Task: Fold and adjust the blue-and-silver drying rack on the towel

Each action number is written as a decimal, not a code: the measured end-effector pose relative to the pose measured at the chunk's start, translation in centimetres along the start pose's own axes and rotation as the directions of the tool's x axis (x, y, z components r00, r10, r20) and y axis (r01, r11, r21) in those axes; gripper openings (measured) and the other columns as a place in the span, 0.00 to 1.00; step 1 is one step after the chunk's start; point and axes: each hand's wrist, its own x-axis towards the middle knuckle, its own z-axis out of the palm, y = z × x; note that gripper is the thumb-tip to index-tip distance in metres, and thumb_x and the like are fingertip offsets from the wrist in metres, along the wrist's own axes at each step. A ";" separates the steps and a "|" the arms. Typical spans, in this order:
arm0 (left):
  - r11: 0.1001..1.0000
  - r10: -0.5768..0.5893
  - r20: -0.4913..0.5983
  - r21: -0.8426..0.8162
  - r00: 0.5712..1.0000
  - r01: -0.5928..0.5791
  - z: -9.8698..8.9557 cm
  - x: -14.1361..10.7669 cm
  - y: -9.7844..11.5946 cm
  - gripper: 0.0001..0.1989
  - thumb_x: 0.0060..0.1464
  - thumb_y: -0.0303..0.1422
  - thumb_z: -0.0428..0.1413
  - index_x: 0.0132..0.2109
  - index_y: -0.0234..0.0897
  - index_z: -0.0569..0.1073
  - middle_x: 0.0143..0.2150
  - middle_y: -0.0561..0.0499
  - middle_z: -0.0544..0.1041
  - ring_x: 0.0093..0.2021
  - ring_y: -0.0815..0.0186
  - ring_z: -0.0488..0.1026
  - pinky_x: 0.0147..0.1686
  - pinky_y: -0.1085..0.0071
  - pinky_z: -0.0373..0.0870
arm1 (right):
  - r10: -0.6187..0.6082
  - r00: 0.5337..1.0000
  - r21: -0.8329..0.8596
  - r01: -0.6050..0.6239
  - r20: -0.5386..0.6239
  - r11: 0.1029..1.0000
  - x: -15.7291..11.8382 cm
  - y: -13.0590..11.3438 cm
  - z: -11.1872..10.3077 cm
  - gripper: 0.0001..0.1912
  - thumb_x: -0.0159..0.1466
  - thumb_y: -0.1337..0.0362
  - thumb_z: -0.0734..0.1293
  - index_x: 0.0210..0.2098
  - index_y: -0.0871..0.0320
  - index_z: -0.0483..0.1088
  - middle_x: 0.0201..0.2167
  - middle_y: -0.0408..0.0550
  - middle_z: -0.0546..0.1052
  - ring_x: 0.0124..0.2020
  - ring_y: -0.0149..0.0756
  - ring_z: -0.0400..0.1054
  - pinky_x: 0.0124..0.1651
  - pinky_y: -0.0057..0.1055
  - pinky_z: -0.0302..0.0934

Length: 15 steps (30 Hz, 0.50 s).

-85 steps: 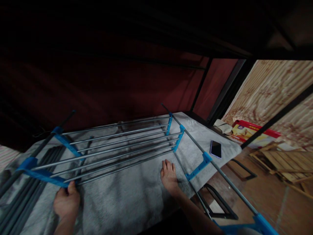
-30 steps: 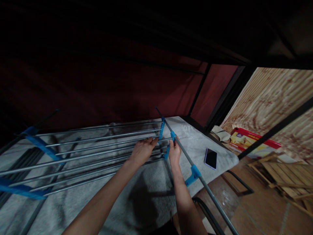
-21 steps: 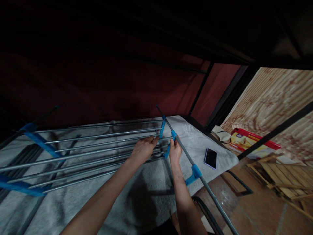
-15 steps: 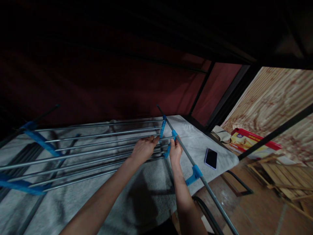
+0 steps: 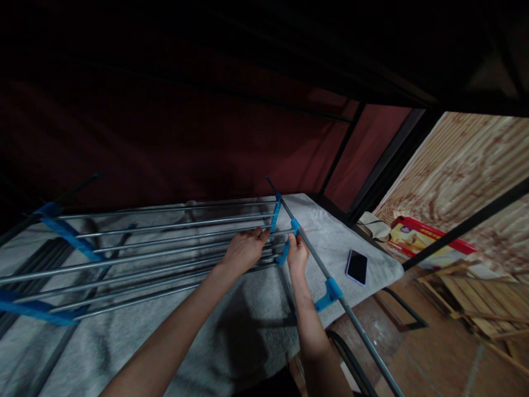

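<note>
A rack of grey metal rods (image 5: 157, 256) and blue plastic brackets (image 5: 74, 238) spans the left and middle of the view. My left hand (image 5: 244, 249) is closed around a rod near its right end, beside a small blue bracket (image 5: 275, 215). Just to the right, my right hand (image 5: 297, 252) pinches another blue bracket (image 5: 295, 225) where it meets a long slanting pole (image 5: 314, 257). Lower on that pole sits a further blue bracket (image 5: 329, 295). My fingers partly hide the joint between rod and bracket.
Grey cloth (image 5: 256, 325) covers the surface under the rack. A phone (image 5: 356, 267) lies on it at the right. Beyond the edge are a red and yellow box (image 5: 425, 238), a slatted wooden piece (image 5: 483, 300) and a dark metal frame bar (image 5: 467, 223). A dark red wall (image 5: 198, 149) stands behind.
</note>
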 end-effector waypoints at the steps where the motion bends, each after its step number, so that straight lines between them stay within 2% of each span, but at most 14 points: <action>1: 1.000 0.005 -0.013 0.002 1.000 -0.005 0.0 -0.1 0.1 0.23 0.66 0.22 0.49 0.64 0.38 0.71 0.53 0.43 0.81 0.49 0.57 0.81 0.43 0.64 0.75 | 0.011 1.000 -0.012 -0.011 -0.018 1.000 0.0 -0.1 -0.1 0.29 0.69 0.42 0.60 0.48 0.61 0.75 0.50 0.61 0.79 0.54 0.50 0.72 0.62 0.48 0.63; 3: 1.000 0.023 -0.055 0.008 0.998 -0.023 -0.2 -0.4 0.4 0.21 0.67 0.24 0.50 0.64 0.37 0.71 0.53 0.43 0.81 0.51 0.58 0.79 0.47 0.63 0.73 | 0.028 0.998 -0.055 -0.031 -0.047 0.998 -0.1 -0.2 -0.3 0.30 0.67 0.40 0.61 0.46 0.62 0.76 0.49 0.62 0.80 0.53 0.52 0.73 0.61 0.49 0.63; 5: 0.999 0.043 -0.113 0.020 0.993 -0.041 -0.4 -0.9 0.6 0.19 0.69 0.31 0.51 0.65 0.36 0.70 0.52 0.43 0.81 0.52 0.58 0.78 0.51 0.62 0.70 | 0.044 0.996 -0.114 -0.053 -0.078 0.992 0.0 -0.1 -0.5 0.33 0.66 0.37 0.60 0.43 0.62 0.77 0.46 0.64 0.80 0.52 0.55 0.73 0.60 0.51 0.64; 8: 0.998 0.025 -0.175 0.059 0.984 -0.015 -0.5 -2.0 -0.1 0.21 0.70 0.37 0.53 0.66 0.37 0.68 0.50 0.44 0.80 0.51 0.58 0.76 0.52 0.60 0.67 | 0.042 0.996 -0.182 -0.056 -0.077 0.982 0.3 0.4 -0.7 0.36 0.64 0.35 0.60 0.40 0.63 0.77 0.43 0.65 0.80 0.49 0.57 0.73 0.57 0.51 0.64; 11: 0.994 -0.040 -0.228 0.090 0.973 0.062 -0.4 -4.3 -1.8 0.20 0.69 0.38 0.55 0.64 0.37 0.69 0.46 0.47 0.80 0.47 0.59 0.76 0.49 0.61 0.65 | 0.014 0.998 -0.206 -0.027 -0.065 0.978 0.4 0.7 -1.0 0.35 0.64 0.34 0.60 0.39 0.62 0.77 0.40 0.63 0.81 0.48 0.57 0.74 0.57 0.50 0.64; 15: 0.978 -0.122 -0.293 0.126 0.948 0.164 -0.2 -8.0 -5.1 0.15 0.69 0.40 0.55 0.55 0.36 0.74 0.39 0.49 0.79 0.42 0.58 0.76 0.44 0.61 0.63 | -0.002 0.995 -0.234 -0.021 -0.097 0.972 0.5 0.8 -1.1 0.34 0.63 0.35 0.61 0.38 0.61 0.77 0.38 0.61 0.81 0.49 0.58 0.74 0.58 0.51 0.63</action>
